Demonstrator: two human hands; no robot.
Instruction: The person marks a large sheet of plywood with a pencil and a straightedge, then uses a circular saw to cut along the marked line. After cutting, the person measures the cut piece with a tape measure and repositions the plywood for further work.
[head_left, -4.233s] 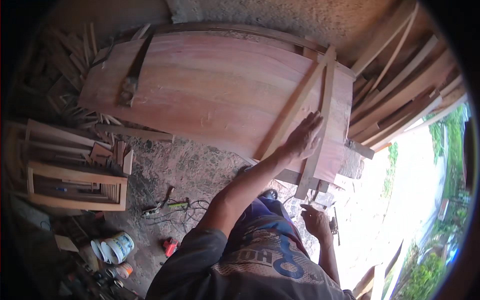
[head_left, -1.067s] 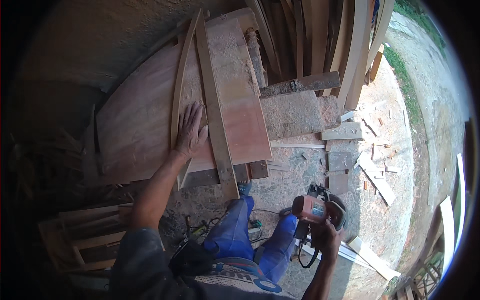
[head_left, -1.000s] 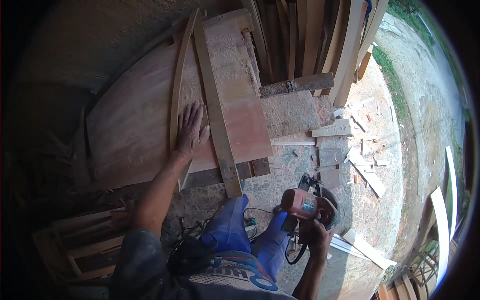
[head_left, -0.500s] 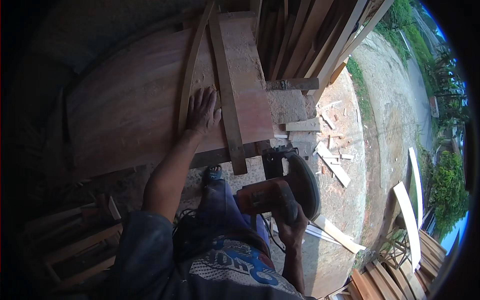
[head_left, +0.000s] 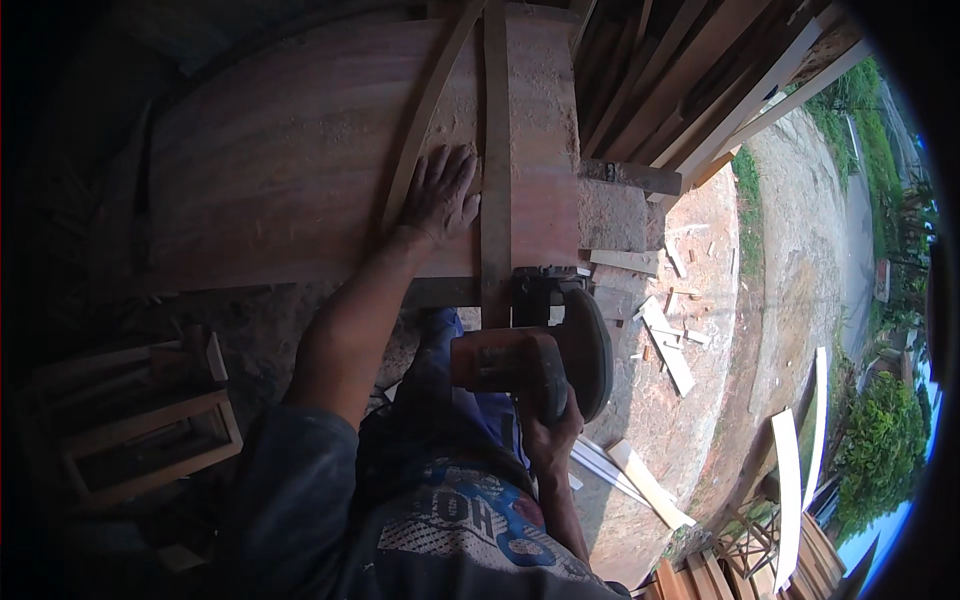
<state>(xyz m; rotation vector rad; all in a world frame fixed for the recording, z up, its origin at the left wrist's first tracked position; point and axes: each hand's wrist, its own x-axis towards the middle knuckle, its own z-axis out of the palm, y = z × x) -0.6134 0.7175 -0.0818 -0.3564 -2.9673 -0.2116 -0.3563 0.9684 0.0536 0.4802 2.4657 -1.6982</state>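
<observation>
Big pale wooden panel (head_left: 300, 150) fills the upper left, sawdust scattered over its right part. Stack of long planks (head_left: 690, 90) leans past its far right corner. Two wood strips lie across the panel, converging toward the far edge: straight strip (head_left: 496, 150) on the right, its end sticking out past the near edge, slanted strip (head_left: 432, 110) on the left.

Main change: the power saw (head_left: 500, 362), out over the floor about a second ago, is now up at the panel's near edge, front end just beside the straight strip's end. Reads as lining up at the work; contact and blade not clear.

Right hand (head_left: 552, 430) has its fingers wrapped round the saw's rear handle. Left hand (head_left: 437, 197) basically unmoved: flat on the panel between the strips, fingers spread, grasping nothing. Small offcuts (head_left: 666, 345) on the floor, right.
</observation>
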